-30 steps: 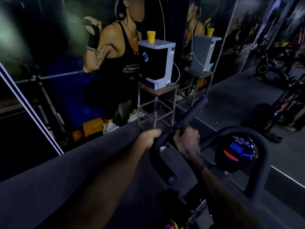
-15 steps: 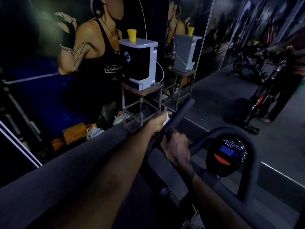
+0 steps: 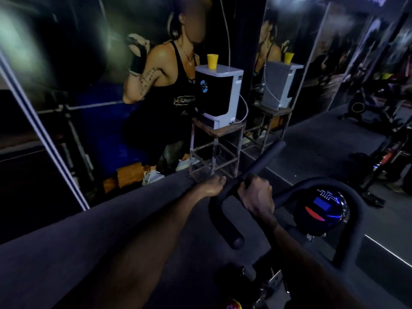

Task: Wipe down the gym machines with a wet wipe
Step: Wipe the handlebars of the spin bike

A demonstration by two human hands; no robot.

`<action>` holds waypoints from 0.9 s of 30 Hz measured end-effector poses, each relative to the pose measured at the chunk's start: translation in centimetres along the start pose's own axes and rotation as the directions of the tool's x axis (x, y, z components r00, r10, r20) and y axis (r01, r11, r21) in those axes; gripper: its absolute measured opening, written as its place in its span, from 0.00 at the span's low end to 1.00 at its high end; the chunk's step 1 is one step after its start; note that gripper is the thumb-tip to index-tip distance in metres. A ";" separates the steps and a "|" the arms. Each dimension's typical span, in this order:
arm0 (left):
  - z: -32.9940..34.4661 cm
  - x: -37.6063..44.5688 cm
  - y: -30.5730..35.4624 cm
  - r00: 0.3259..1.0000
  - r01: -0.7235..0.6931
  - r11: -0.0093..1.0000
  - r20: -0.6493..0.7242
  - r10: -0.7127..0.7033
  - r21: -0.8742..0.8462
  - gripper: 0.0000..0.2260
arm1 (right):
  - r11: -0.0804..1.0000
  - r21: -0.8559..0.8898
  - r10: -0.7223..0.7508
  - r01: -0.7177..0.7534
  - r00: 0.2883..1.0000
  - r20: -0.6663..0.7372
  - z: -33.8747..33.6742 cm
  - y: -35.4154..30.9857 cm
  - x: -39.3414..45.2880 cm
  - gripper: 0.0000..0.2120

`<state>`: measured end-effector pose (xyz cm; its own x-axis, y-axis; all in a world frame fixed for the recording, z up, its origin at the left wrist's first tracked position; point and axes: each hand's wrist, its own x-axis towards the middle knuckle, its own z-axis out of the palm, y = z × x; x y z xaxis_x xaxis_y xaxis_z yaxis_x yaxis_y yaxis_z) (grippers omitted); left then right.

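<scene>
Bike handlebar (image 3: 256, 170): we note our left hand (image 3: 215, 185) slid back down from its tip to the bend, wipe unseen so grasp unclear, right hand (image 3: 256, 195) still clamping the bar; wiping stroke under way.

Single head-worn wide-angle view, looking forward and down from just above the exercise-bike handlebar (image 3: 252, 175), which fills the near field at 5 o'clock. The lens faces the mural wall (image 3: 89, 63) and the mirror (image 3: 323, 63) at 1 o'clock.
</scene>
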<state>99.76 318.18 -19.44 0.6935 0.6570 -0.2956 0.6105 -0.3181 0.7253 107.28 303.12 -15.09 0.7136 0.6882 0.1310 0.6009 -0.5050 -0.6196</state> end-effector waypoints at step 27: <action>0.2 -35.3 -13.7 0.614 0.050 0.920 -0.714 -0.336 -0.390 0.04 | 0.828 0.523 -0.514 0.203 0.647 0.563 9.5 -11.3 -20.0 0.06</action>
<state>67.02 299.23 -19.03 -0.0521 0.9985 0.0184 0.4470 0.0069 0.8945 82.86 300.00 -18.07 -0.0501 0.9982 -0.0320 0.4537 -0.0058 -0.8911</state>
